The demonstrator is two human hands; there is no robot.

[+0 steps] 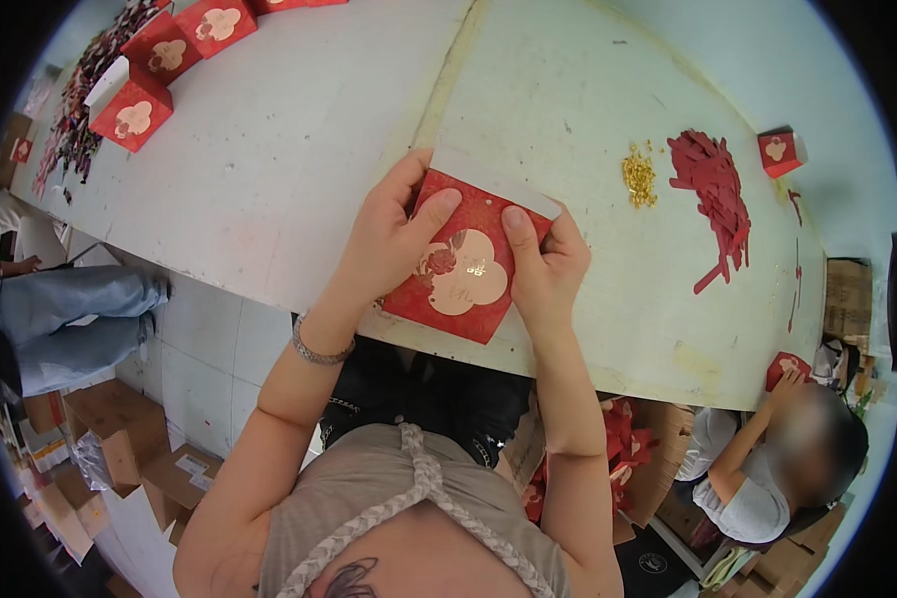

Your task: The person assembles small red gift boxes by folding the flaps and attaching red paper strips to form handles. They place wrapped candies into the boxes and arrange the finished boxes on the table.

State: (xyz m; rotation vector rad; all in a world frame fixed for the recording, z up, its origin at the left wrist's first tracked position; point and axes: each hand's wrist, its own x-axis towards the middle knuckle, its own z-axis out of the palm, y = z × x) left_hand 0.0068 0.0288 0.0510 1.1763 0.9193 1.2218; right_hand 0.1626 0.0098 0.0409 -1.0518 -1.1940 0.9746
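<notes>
Both my hands hold a red paper gift box with a pale pink flower-shaped emblem and a rose print, tilted over the table's front edge. Its upper end shows a white inner edge and a small hole. My left hand grips the upper left corner, thumb on the printed face and fingers behind. On the upper right side, my right hand pinches in the same way, its thumb pressed near the top edge. The fingers behind the box are partly hidden.
Several red boxes stand at the far left beside a dark multicoloured pile. Gold bits and dark red strips lie to the right. Another red box stands far right. A co-worker sits at right; an open carton holds red pieces.
</notes>
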